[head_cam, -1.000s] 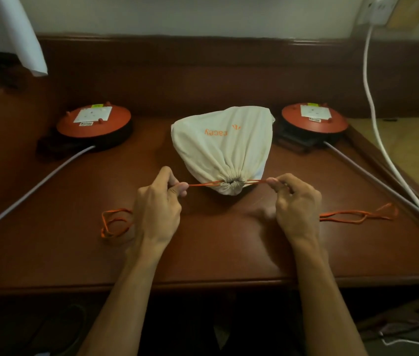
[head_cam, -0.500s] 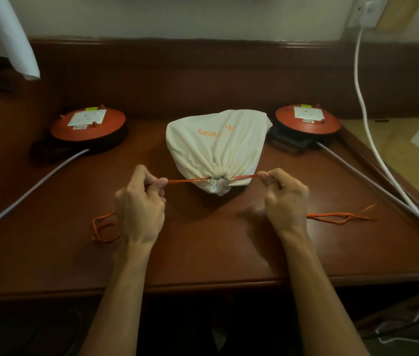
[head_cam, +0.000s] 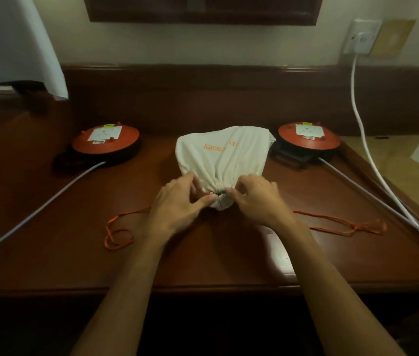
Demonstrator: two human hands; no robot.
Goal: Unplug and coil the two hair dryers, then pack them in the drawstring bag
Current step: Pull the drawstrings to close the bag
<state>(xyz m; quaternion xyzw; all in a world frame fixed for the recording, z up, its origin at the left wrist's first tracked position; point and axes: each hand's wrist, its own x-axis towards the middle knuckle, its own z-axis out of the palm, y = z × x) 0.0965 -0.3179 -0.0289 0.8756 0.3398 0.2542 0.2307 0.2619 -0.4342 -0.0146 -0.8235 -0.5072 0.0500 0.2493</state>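
A dark wooden surface [head_cam: 49, 253] stands against a pale wall. The bag [head_cam: 222, 160] lies at its middle, mouth gathered toward the person, between two red discs [head_cam: 105, 141] [head_cam: 308, 137]. The left hand [head_cam: 177, 206] and right hand [head_cam: 257, 199] pinch the cinched neck from either side with their fingers. Orange cord [head_cam: 118, 232] trails loose both ways.

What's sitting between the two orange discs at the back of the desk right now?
In the head view, the cream drawstring bag lies between the left orange disc and the right orange disc, its cinched mouth toward the person.
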